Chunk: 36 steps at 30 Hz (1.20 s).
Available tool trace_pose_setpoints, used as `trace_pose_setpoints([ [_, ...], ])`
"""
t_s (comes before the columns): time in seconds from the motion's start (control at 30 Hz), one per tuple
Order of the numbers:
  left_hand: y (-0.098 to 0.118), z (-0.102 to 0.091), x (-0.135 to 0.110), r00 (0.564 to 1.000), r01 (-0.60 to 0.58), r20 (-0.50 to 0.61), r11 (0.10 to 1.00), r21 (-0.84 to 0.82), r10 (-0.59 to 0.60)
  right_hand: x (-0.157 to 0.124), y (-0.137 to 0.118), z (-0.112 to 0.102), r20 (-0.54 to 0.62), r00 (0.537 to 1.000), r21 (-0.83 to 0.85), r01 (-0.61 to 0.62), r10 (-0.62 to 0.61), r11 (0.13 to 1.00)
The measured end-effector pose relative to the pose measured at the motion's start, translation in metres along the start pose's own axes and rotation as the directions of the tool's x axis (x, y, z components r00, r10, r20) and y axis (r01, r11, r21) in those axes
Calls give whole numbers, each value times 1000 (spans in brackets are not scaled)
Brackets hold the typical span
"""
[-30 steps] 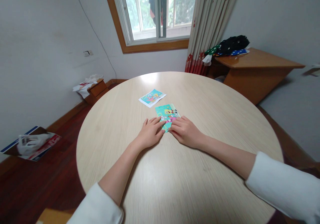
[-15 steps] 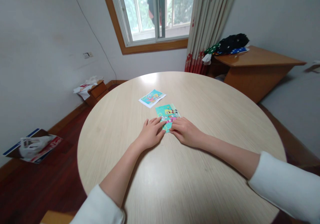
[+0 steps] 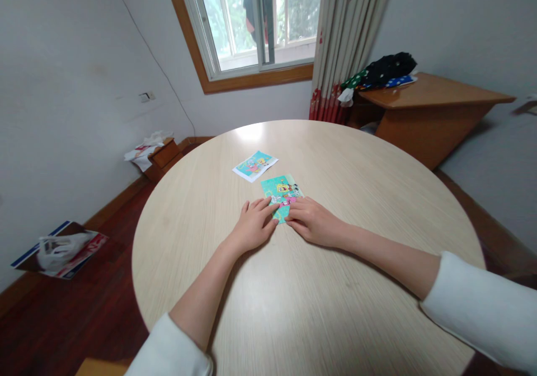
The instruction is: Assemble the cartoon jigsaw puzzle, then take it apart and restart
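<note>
A teal cartoon picture (image 3: 282,190) made of puzzle pieces lies flat near the middle of the round table (image 3: 335,158). My left hand (image 3: 251,226) rests on the table with its fingers stretched out, fingertips touching the picture's near left edge. My right hand (image 3: 312,221) lies beside it, fingers extended and pressing on the picture's near right edge. The hands almost meet and cover the picture's near part. Beyond it lies a white-bordered cartoon print (image 3: 254,164), untouched.
A wooden desk (image 3: 432,104) with dark and dotted cloth (image 3: 380,73) stands at the right under the curtain (image 3: 342,40). On the floor at the left are a small wooden box (image 3: 161,153) with papers and a plastic bag on a board (image 3: 59,250).
Both hands stay in place on the picture's near edge. Only the view has tilted slightly.
</note>
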<state>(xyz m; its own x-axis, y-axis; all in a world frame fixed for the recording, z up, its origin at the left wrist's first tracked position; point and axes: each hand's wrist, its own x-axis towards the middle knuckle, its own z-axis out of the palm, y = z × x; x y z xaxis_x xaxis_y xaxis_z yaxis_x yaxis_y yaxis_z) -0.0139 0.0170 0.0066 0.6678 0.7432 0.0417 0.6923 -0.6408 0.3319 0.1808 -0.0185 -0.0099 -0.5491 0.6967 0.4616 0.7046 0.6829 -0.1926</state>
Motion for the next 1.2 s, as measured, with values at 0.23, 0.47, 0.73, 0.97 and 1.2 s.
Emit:
trace_pose_setpoints([
  [0.23, -2, 1, 0, 1000, 0, 1, 1000, -11, 0, 2, 9, -12, -169, 979, 44, -108, 114, 993],
  [0.47, -4, 1, 1, 1000, 8, -27, 997, -71, -10, -2, 46, -11, -132, 951, 66, -272, 279, 960],
  [0.73, -2, 0, 0, 996, 5, -87, 983, -181, -21, -6, 55, -3, 120, 940, -12, -321, 320, 947],
  [0.97, -5, -1, -1, 994, 33, -105, 998, -50, -39, -4, 45, -12, 88, 946, -106, -302, 312, 947],
  [1.2, -18, -2, 3, 928, 238, -296, 971, 2, -226, -3, 34, -18, 81, 950, -129, -291, 302, 948],
])
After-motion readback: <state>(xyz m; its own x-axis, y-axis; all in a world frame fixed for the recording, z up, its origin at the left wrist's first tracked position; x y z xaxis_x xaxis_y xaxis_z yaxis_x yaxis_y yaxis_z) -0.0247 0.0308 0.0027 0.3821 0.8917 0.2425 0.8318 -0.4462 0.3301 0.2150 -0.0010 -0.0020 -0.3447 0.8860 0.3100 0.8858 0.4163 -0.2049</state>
